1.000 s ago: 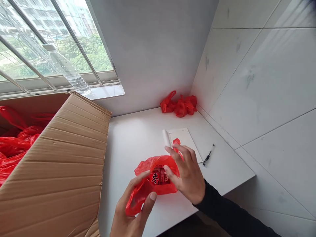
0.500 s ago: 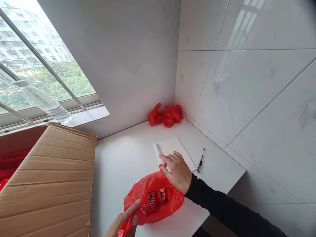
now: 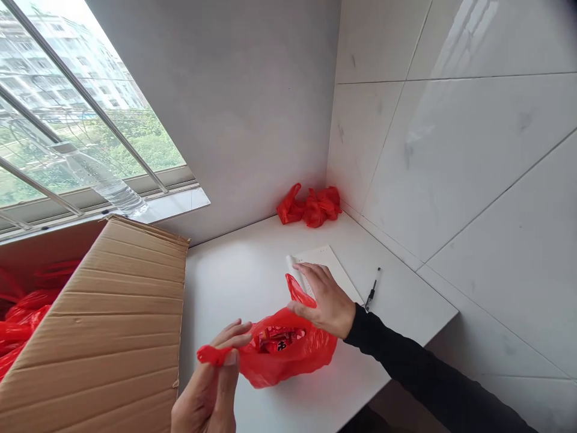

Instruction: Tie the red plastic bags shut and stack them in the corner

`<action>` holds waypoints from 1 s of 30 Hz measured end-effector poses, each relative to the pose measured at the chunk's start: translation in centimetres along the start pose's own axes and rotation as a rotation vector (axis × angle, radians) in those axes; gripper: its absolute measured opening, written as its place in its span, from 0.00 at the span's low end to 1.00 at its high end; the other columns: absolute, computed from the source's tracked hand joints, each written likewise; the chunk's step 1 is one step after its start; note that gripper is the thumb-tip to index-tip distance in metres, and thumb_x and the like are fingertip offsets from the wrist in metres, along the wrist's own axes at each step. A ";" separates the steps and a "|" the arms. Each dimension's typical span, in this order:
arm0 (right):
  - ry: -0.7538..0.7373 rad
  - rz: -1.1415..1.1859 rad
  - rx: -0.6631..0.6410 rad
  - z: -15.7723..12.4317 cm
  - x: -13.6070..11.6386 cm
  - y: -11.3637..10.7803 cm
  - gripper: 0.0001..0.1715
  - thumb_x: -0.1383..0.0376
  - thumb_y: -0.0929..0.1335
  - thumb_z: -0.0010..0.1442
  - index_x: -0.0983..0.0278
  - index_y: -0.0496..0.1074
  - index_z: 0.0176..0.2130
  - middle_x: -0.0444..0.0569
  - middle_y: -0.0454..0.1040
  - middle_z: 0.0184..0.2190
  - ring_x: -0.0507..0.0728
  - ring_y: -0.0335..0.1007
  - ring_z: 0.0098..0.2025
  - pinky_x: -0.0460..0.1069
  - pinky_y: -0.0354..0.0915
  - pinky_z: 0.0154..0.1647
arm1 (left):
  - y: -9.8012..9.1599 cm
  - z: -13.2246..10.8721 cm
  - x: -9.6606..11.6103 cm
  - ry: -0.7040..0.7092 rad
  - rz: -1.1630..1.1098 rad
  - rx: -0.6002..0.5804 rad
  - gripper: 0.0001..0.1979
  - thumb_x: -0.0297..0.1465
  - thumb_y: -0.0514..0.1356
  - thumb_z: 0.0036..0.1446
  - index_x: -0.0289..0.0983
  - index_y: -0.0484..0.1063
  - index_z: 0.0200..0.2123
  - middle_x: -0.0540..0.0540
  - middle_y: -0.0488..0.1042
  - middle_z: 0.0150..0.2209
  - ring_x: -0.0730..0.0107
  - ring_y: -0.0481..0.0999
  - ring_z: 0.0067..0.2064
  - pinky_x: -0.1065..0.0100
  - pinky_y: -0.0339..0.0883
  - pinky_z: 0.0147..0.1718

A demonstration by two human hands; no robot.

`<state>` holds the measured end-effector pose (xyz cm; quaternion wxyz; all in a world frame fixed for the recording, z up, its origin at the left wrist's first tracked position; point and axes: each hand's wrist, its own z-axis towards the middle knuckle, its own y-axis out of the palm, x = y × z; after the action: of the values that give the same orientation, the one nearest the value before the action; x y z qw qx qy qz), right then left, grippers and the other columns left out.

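A red plastic bag [image 3: 288, 364] with its mouth open rests on the white table, and red wrapped packets [image 3: 280, 341] with dark print show inside it. My left hand [image 3: 214, 373] pinches one gathered handle of the bag at its left side. On the bag's right side, my right hand [image 3: 322, 300] has its thumb and fingers apart, with the other handle standing up beside them. Behind that hand lies a white notebook [image 3: 336, 264], partly covered by it. A black and clear pen [image 3: 372, 291] lies to the right of the notebook.
A cardboard box [image 3: 121, 313] holding red bags [image 3: 27, 319] stands at the left. Several tied red bags [image 3: 311, 206] sit in the far corner of the table [image 3: 225, 270]. A clear bottle [image 3: 108, 183] leans by the barred window. The table's edge is at the right front.
My left hand has risen with its handle, and the bag's left side is lifted. My right hand's fingers have spread, and the right handle now stands taller. The view has shifted slightly.
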<state>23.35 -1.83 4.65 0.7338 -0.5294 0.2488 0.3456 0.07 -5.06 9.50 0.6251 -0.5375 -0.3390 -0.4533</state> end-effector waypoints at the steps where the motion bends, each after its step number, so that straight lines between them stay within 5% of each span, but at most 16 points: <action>1: 0.014 0.001 -0.031 0.1 0.1 0.4 0.41 0.56 0.72 0.59 0.65 0.58 0.65 0.56 0.70 0.57 0.66 0.62 0.59 0.64 0.58 0.63 | 0.1 0.1 0.0 -0.052 -0.032 -0.019 0.14 0.42 0.59 0.63 0.45 0.80 0.46 0.46 0.78 0.51 0.57 0.73 0.58 0.62 0.69 0.58; 2: 0.033 0.005 -0.065 0.2 0.3 0.8 0.42 0.58 0.72 0.59 0.65 0.57 0.66 0.55 0.72 0.54 0.65 0.64 0.57 0.65 0.57 0.63 | 0.2 0.1 -0.1 -0.098 -0.073 -0.033 0.16 0.43 0.59 0.62 0.43 0.80 0.46 0.45 0.79 0.50 0.56 0.74 0.57 0.61 0.69 0.58; 5: 0.070 0.058 -0.099 0.4 0.6 1.8 0.21 0.67 0.67 0.62 0.64 0.70 0.55 0.50 0.76 0.40 0.61 0.70 0.46 0.61 0.64 0.57 | 0.3 0.2 -0.6 -0.201 -0.245 -0.065 0.17 0.45 0.60 0.62 0.41 0.79 0.45 0.43 0.79 0.47 0.55 0.75 0.54 0.60 0.71 0.54; 10: 0.074 0.161 -0.033 0.5 -0.7 0.4 0.09 0.65 0.67 0.63 0.62 0.75 0.44 0.50 0.73 0.37 0.60 0.69 0.45 0.59 0.68 0.52 | 0.8 0.5 -0.8 -0.264 -0.475 -0.077 0.18 0.46 0.62 0.59 0.38 0.78 0.41 0.47 0.73 0.28 0.65 0.74 0.36 0.66 0.72 0.41; 14: 0.010 0.334 -0.069 -0.3 -4.4 -2.7 0.05 0.66 0.67 0.63 0.60 0.74 0.39 0.50 0.71 0.49 0.60 0.65 0.58 0.59 0.63 0.60 | 1.7 0.8 0.9 -0.329 -0.457 -0.022 0.22 0.48 0.62 0.58 0.36 0.75 0.44 0.55 0.59 0.20 0.75 0.61 0.23 0.73 0.64 0.25; 18: -0.233 0.382 -0.101 -1.0 -8.5 -4.6 0.09 0.73 0.66 0.57 0.61 0.71 0.37 0.51 0.68 0.56 0.58 0.62 0.62 0.55 0.63 0.61 | 2.8 0.3 3.4 -0.270 -0.302 -0.162 0.28 0.41 0.66 0.54 0.44 0.67 0.57 0.53 0.66 0.27 0.72 0.63 0.26 0.72 0.66 0.29; 22: -0.519 0.302 -0.140 -0.8 -9.8 -4.2 0.11 0.72 0.68 0.52 0.61 0.71 0.37 0.49 0.72 0.53 0.58 0.66 0.57 0.59 0.52 0.69 | 3.3 0.0 4.5 -0.148 -0.158 -0.347 0.08 0.36 0.66 0.49 0.39 0.75 0.32 0.49 0.67 0.28 0.68 0.64 0.30 0.70 0.66 0.32; 24: -0.488 0.290 -0.153 -0.7 -9.4 -3.8 0.13 0.68 0.70 0.55 0.61 0.71 0.43 0.48 0.75 0.47 0.57 0.70 0.50 0.60 0.55 0.67 | 3.3 0.1 4.2 -0.185 -0.218 -0.405 0.13 0.40 0.64 0.52 0.38 0.70 0.24 0.49 0.65 0.26 0.70 0.61 0.29 0.71 0.63 0.27; 27: -0.321 0.280 -0.144 -0.7 -8.3 -3.8 0.21 0.62 0.70 0.61 0.62 0.68 0.53 0.49 0.75 0.43 0.57 0.70 0.44 0.55 0.67 0.52 | 3.0 0.2 3.2 -0.327 -0.337 -0.338 0.19 0.46 0.63 0.56 0.38 0.66 0.24 0.52 0.60 0.23 0.73 0.57 0.26 0.72 0.58 0.25; 30: -0.260 0.287 -0.151 -1.0 -7.7 -4.1 0.14 0.66 0.67 0.65 0.62 0.71 0.50 0.48 0.75 0.39 0.55 0.70 0.42 0.51 0.68 0.46 | 2.8 0.1 2.2 -0.450 -0.409 -0.282 0.23 0.49 0.60 0.59 0.37 0.65 0.23 0.51 0.62 0.22 0.73 0.60 0.26 0.72 0.61 0.28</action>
<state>21.55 -5.52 12.42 0.6613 -0.4929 0.1983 0.5295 3.50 -5.37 10.50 0.3503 -0.6259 -0.5033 -0.4819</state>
